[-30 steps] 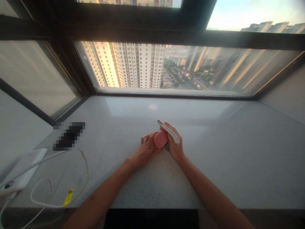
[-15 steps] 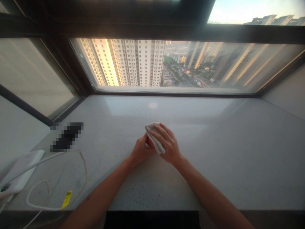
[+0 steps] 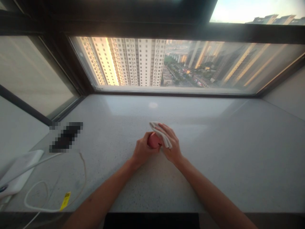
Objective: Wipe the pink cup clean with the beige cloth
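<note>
Pink rounded object [image 3: 153,140]: smooth, glossy, cupped between both hands.
Left hand [image 3: 143,151]: fingers curled, clenching the object.
Right hand [image 3: 172,144]: fingers grasping a folded white cloth [image 3: 160,133] against the object.
Place: six o'clock from the window [image 3: 119,63], over a speckled stone sill [image 3: 226,181].

No readable text, labels or numbers anywhere. Yellow tag [image 3: 65,201] on the white cable [image 3: 43,210], near left on the tabletop [image 3: 214,178]: too small and blurred to read. Dark pixelated patch [image 3: 66,137], farther back: likewise illegible.
</note>
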`<state>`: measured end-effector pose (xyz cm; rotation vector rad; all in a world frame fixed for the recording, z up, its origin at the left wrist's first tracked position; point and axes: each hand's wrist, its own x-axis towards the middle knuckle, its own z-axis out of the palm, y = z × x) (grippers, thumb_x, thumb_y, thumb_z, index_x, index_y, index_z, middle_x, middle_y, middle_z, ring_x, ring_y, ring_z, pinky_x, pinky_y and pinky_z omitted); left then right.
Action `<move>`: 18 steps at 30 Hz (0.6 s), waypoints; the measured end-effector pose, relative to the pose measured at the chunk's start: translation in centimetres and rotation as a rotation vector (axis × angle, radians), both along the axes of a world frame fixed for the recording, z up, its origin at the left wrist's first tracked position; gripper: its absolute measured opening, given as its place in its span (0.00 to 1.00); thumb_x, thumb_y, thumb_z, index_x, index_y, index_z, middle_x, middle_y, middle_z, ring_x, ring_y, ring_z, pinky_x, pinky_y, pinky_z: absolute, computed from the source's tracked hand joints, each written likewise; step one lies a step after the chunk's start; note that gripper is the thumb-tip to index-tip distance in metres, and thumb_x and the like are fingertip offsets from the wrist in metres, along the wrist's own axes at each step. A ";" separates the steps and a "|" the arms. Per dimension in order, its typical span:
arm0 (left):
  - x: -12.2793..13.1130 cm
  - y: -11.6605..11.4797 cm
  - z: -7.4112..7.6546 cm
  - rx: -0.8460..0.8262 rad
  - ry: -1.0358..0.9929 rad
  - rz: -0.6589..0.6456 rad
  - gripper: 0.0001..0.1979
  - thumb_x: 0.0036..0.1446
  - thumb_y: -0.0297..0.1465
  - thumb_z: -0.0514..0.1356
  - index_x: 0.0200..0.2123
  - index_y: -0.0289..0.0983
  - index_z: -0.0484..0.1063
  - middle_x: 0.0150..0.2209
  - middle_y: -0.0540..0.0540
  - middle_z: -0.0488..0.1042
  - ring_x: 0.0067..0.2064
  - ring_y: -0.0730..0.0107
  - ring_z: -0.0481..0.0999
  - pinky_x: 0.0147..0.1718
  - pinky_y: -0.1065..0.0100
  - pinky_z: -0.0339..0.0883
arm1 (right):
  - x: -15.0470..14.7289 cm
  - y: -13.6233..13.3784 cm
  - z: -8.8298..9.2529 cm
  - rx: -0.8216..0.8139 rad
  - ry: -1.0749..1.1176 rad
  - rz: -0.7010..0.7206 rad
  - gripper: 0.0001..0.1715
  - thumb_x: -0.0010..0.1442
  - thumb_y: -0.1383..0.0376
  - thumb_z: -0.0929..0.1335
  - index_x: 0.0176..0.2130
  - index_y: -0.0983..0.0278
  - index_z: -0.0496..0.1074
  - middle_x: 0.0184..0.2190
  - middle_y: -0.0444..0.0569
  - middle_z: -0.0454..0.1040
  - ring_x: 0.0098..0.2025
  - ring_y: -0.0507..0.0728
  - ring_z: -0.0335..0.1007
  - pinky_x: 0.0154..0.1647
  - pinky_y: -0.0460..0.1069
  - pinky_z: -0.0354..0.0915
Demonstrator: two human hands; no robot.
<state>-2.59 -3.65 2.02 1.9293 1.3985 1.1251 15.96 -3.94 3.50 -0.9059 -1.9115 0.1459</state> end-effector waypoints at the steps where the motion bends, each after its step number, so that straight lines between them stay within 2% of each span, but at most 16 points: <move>1: 0.1 0.0 0.1 0.005 0.002 0.004 0.29 0.49 0.38 0.73 0.55 0.39 0.74 0.40 0.47 0.84 0.35 0.63 0.81 0.37 0.65 0.76 | 0.1 0.1 -0.1 -0.018 0.037 -0.035 0.33 0.76 0.62 0.60 0.75 0.49 0.64 0.74 0.49 0.68 0.75 0.67 0.64 0.74 0.69 0.65; 3: 0.1 0.0 0.0 0.000 0.023 -0.009 0.23 0.53 0.38 0.71 0.51 0.39 0.76 0.38 0.46 0.84 0.35 0.61 0.82 0.37 0.63 0.76 | 0.3 -0.2 -0.2 0.003 -0.032 -0.018 0.35 0.74 0.62 0.62 0.76 0.49 0.62 0.75 0.48 0.66 0.77 0.69 0.60 0.75 0.72 0.62; 5: 0.1 0.1 0.0 -0.022 0.048 -0.038 0.12 0.57 0.39 0.68 0.40 0.39 0.77 0.32 0.45 0.83 0.33 0.59 0.82 0.34 0.63 0.76 | 0.3 -0.5 -0.2 0.062 -0.203 0.079 0.39 0.71 0.61 0.65 0.77 0.49 0.61 0.76 0.46 0.64 0.80 0.73 0.51 0.79 0.76 0.51; 6: 0.1 0.1 0.0 -0.032 0.047 -0.045 0.11 0.58 0.40 0.67 0.38 0.39 0.77 0.30 0.45 0.82 0.32 0.59 0.81 0.33 0.63 0.75 | 0.2 -0.6 -0.1 0.082 -0.257 0.116 0.40 0.70 0.61 0.66 0.77 0.48 0.61 0.76 0.45 0.64 0.81 0.73 0.49 0.80 0.77 0.48; 8: 0.1 0.1 0.0 -0.035 0.020 -0.023 0.14 0.55 0.40 0.69 0.41 0.39 0.77 0.31 0.46 0.82 0.32 0.59 0.81 0.34 0.63 0.76 | 0.1 -0.6 0.1 0.074 -0.210 0.100 0.38 0.72 0.62 0.65 0.77 0.46 0.61 0.76 0.43 0.65 0.80 0.71 0.52 0.80 0.75 0.51; 11: 0.2 0.2 -0.1 -0.013 -0.011 0.030 0.29 0.50 0.40 0.73 0.54 0.40 0.75 0.38 0.47 0.84 0.35 0.60 0.82 0.37 0.63 0.76 | -0.1 -0.6 0.1 0.013 -0.022 -0.017 0.36 0.75 0.65 0.61 0.76 0.47 0.61 0.77 0.45 0.64 0.78 0.67 0.58 0.76 0.72 0.62; 13: 0.1 0.4 -0.5 -0.014 0.008 -0.006 0.22 0.53 0.39 0.71 0.50 0.40 0.76 0.38 0.46 0.84 0.35 0.59 0.82 0.37 0.62 0.76 | -0.2 -1.0 0.1 0.011 -0.075 -0.008 0.37 0.73 0.64 0.63 0.77 0.48 0.60 0.77 0.46 0.62 0.80 0.70 0.52 0.77 0.74 0.58; 15: -0.1 0.6 -0.8 -0.025 0.026 -0.059 0.11 0.56 0.37 0.68 0.41 0.41 0.77 0.34 0.44 0.84 0.33 0.58 0.82 0.35 0.61 0.75 | -0.3 -1.2 0.0 0.051 -0.213 0.069 0.40 0.71 0.63 0.66 0.78 0.48 0.59 0.77 0.45 0.63 0.82 0.73 0.46 0.80 0.77 0.47; 17: -0.1 0.6 -0.8 -0.025 0.020 -0.049 0.11 0.55 0.38 0.69 0.40 0.42 0.77 0.33 0.44 0.84 0.32 0.57 0.81 0.34 0.61 0.75 | -0.2 -1.0 -0.1 0.064 -0.236 0.110 0.38 0.71 0.61 0.67 0.76 0.48 0.62 0.76 0.45 0.66 0.81 0.72 0.48 0.81 0.76 0.44; 18: 0.0 0.6 -0.6 -0.019 0.011 -0.018 0.15 0.53 0.38 0.71 0.43 0.41 0.77 0.34 0.44 0.84 0.33 0.57 0.81 0.35 0.61 0.76 | -0.2 -0.7 -0.1 0.039 -0.176 0.096 0.35 0.72 0.61 0.66 0.75 0.48 0.65 0.75 0.46 0.67 0.80 0.71 0.53 0.81 0.74 0.48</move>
